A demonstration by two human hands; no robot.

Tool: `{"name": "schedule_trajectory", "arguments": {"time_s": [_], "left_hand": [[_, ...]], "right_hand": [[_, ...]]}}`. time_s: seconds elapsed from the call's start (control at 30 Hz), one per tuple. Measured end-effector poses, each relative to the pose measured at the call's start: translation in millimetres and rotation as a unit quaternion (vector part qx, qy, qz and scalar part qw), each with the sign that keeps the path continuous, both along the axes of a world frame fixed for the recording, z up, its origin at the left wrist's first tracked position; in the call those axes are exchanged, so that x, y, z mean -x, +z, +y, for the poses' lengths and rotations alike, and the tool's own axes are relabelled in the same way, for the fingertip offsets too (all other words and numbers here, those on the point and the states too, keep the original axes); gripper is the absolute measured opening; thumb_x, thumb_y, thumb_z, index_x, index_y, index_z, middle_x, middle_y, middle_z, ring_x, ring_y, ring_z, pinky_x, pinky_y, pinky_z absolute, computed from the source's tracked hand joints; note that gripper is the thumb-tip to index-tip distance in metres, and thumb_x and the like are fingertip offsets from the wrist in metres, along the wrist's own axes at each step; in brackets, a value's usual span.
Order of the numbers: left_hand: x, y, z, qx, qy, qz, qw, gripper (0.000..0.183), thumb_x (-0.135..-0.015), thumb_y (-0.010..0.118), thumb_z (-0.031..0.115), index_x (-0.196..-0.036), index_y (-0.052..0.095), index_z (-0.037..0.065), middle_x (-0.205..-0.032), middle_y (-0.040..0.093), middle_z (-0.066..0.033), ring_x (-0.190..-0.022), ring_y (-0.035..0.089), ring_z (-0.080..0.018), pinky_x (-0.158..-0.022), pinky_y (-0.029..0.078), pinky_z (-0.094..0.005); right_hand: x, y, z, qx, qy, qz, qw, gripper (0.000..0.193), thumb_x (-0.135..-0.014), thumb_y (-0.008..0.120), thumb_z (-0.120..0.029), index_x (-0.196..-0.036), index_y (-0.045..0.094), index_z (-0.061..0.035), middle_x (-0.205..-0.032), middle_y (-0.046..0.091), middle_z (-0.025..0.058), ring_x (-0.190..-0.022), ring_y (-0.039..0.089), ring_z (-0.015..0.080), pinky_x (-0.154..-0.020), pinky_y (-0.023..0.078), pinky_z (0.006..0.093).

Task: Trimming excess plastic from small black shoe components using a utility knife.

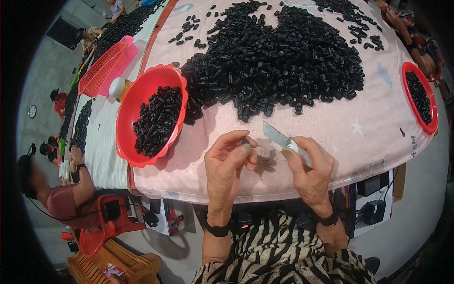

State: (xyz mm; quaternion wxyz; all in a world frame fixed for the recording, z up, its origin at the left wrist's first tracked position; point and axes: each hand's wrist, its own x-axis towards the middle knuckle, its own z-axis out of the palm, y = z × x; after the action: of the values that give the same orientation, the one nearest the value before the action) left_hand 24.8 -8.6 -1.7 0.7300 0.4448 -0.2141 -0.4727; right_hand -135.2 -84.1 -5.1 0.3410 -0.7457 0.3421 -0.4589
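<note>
My left hand [224, 163] is closed, with the thumb and fingers pinching a small black plastic piece [245, 140], mostly hidden by the fingertips. My right hand [310, 174] grips a knife with a flat, broad blade [275, 135]. Its handle looks wrapped in something white, and the blade points up and left, apart from the black piece. Just beyond both hands, a large heap of small black plastic parts [279, 59] covers the pink tablecloth [208, 184]. Dark specks lie on the cloth between and around my hands.
At left, a red scalloped bowl [124, 130] holds black parts, beside a pink mesh basket [106, 64] and a white-capped jar [118, 89]. A red tray [431, 127] of parts sits at the right edge. Another person [66, 199] works at the left table; a person's hands [395, 19] show upper right.
</note>
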Motion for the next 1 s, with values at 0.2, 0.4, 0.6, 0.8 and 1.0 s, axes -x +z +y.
{"name": "schedule_trajectory", "arguments": {"time_s": [0.2, 0.4, 0.6, 0.8, 1.0], "left_hand": [[-0.9, -2.2, 1.7, 0.006, 0.009, 0.008, 1.000, 0.023, -0.090, 0.059, 0.005, -0.111, 0.060, -0.003, -0.089, 0.066, -0.0128, -0.067, 0.061, -0.0137, -0.055, 0.047, -0.0223], [-2.5, -1.3, -0.8, -0.004, 0.009, 0.008, 1.000, 0.019, -0.091, 0.058, 0.007, -0.108, 0.062, -0.003, -0.088, 0.066, -0.0124, -0.064, 0.059, -0.0129, -0.054, 0.046, -0.0220], [1.8, 5.2, -3.4, -0.043, -0.012, 0.021, 0.999, 0.023, -0.094, 0.055, 0.008, -0.113, 0.061, -0.003, -0.086, 0.065, -0.0111, -0.065, 0.059, -0.0110, -0.056, 0.047, -0.0212], [0.3, 1.5, 0.4, 0.000, -0.067, 0.044, 0.997, 0.030, -0.095, 0.055, 0.012, -0.121, 0.056, -0.002, -0.090, 0.067, -0.0095, -0.068, 0.059, -0.0081, -0.061, 0.048, -0.0189], [-0.4, -2.2, -0.3, 0.000, -0.057, 0.073, 0.996, 0.027, -0.096, 0.053, 0.011, -0.120, 0.057, -0.001, -0.094, 0.067, -0.0104, -0.070, 0.057, -0.0080, -0.063, 0.047, -0.0183]], "right_hand": [[0.2, -1.8, -1.1, 0.018, 0.001, -0.003, 1.000, 0.022, -0.080, 0.071, -0.006, -0.097, 0.062, 0.0030, -0.076, 0.063, 0.0124, -0.058, 0.060, 0.0200, -0.047, 0.045, 0.0304], [0.3, -2.1, -0.6, 0.017, 0.003, -0.004, 1.000, 0.021, -0.080, 0.071, -0.006, -0.097, 0.062, 0.0032, -0.075, 0.063, 0.0117, -0.057, 0.060, 0.0192, -0.046, 0.044, 0.0305], [0.6, -1.0, -0.1, 0.009, 0.006, -0.019, 1.000, 0.021, -0.080, 0.072, -0.007, -0.096, 0.062, 0.0022, -0.074, 0.063, 0.0114, -0.055, 0.059, 0.0191, -0.046, 0.044, 0.0302], [1.9, -4.6, -3.4, 0.098, 0.117, -0.009, 0.988, 0.024, -0.078, 0.073, -0.011, -0.096, 0.062, 0.0014, -0.070, 0.060, 0.0096, -0.052, 0.057, 0.0196, -0.044, 0.042, 0.0300], [3.3, -1.1, -2.7, 0.100, 0.132, 0.032, 0.986, 0.024, -0.080, 0.073, -0.012, -0.095, 0.061, 0.0026, -0.067, 0.058, 0.0100, -0.050, 0.056, 0.0182, -0.043, 0.042, 0.0308]]}}
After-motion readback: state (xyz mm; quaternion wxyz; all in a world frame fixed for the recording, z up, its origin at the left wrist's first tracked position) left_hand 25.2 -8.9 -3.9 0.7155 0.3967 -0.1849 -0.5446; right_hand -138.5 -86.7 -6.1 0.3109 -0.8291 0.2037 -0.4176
